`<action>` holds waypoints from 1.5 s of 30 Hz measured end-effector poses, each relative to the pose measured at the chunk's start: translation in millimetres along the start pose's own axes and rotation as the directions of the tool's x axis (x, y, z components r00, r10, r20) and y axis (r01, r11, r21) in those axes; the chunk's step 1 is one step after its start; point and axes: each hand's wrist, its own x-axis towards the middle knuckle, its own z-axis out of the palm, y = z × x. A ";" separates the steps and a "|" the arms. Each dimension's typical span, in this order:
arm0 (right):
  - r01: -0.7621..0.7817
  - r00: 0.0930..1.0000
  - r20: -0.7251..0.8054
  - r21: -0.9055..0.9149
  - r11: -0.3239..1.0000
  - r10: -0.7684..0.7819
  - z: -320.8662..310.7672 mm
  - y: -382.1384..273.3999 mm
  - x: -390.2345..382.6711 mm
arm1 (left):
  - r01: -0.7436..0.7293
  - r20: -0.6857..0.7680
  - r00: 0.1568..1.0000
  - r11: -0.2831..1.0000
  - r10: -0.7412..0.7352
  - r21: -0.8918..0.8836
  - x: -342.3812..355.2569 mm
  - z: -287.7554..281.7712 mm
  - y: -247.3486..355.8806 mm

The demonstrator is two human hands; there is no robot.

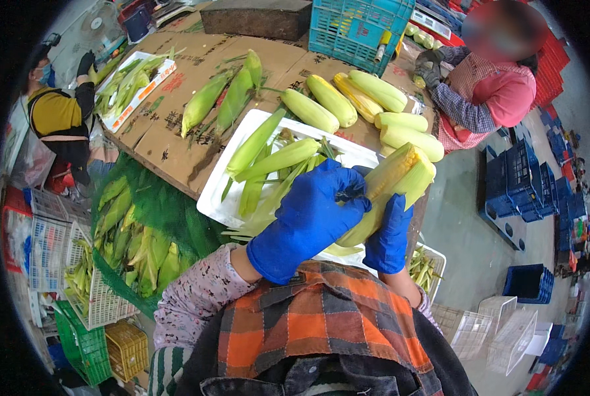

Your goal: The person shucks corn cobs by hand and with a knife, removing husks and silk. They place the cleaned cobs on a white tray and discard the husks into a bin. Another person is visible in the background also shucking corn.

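Note:
Both my hands wear blue gloves. Wrapped around an ear of corn [410, 177], my right hand [389, 234] holds it up and tilted, its tip pointing away from me. Yellow kernels show along one side, while pale green husk covers the rest. My left hand [318, 214] is closed against the kernel side, its fingers pinched on husk at the ear; the fingertips are partly hidden. Beneath my hands sits a white tray [208, 206] with loose green husks [282, 160]. Beyond it lie several partly husked ears [321, 102] and unpeeled ears [235, 99] on the cardboard-covered table [156, 142].
A teal crate [358, 33] stands at the table's far side. A green net sack [143, 244] of unpeeled corn is at left. Co-workers [466, 92] [61, 119] stand at both sides. Blue crates [519, 178] and white baskets [463, 330] are on the floor at right.

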 end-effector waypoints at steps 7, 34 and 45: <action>0.037 0.998 -0.052 -0.012 0.999 -0.037 19.4 -13.8 -8.9 | -0.034 -0.015 0.999 0.994 0.035 0.108 -2.8 -1.2 -4.4; -0.120 0.982 -0.145 -0.006 0.993 0.118 -5.8 6.3 -7.5 | 0.026 0.233 0.971 0.995 -0.047 0.093 10.1 -11.7 -11.1; 0.060 0.987 -0.139 -0.110 0.992 -0.075 9.4 -7.5 -12.4 | -0.088 0.031 0.996 0.976 0.083 0.199 -0.6 -4.3 1.3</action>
